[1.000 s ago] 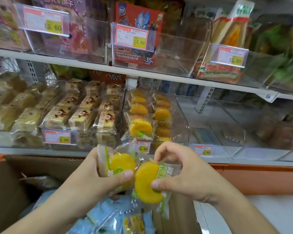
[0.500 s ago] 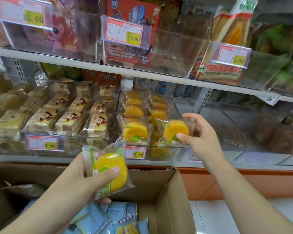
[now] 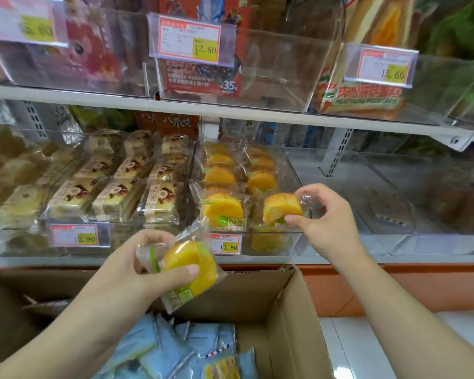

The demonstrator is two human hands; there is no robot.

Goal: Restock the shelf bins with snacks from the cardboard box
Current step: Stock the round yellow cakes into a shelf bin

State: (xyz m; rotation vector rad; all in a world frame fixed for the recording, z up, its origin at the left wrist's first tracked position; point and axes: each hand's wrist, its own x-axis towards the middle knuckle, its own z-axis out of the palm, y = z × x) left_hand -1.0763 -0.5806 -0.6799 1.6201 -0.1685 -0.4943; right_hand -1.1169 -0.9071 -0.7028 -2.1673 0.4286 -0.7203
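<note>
Below us, our left hand [image 3: 137, 265] was raised above the open cardboard box [image 3: 290, 310], forearm reaching up from the lower left. Its thumb lay across the front of a wrapped yellow cake [image 3: 189, 266] and its fingers curled behind the clear wrapper, so the packet was clamped between them and tilted, with its printed green end pointing down toward the box. Inside the box lay pale blue snack packets [image 3: 175, 348] and one yellow packet [image 3: 222, 367].

Our right hand [image 3: 323, 217] was stretched forward and up to the lower shelf, the arm running in from the lower right. Its thumb and curled fingers pinched a second wrapped yellow cake [image 3: 281, 207] by the wrapper's right end, at the front right corner of a clear plastic shelf bin [image 3: 293, 170]. We could not tell whether that cake was resting on the ones beneath it. Just to its left in the same bin stood another cake of the same kind [image 3: 223, 209], with more rows behind. A price tag reading 12.80 [image 3: 226, 243] hung on the bin's front.

The bin to the left held rectangular brown-and-cream cake packets [image 3: 115, 192], tagged 13.90 [image 3: 80, 236]. The clear bin to the right [image 3: 381, 187] was too blurred to read. On the upper shelf stood larger clear bins with price tags.
</note>
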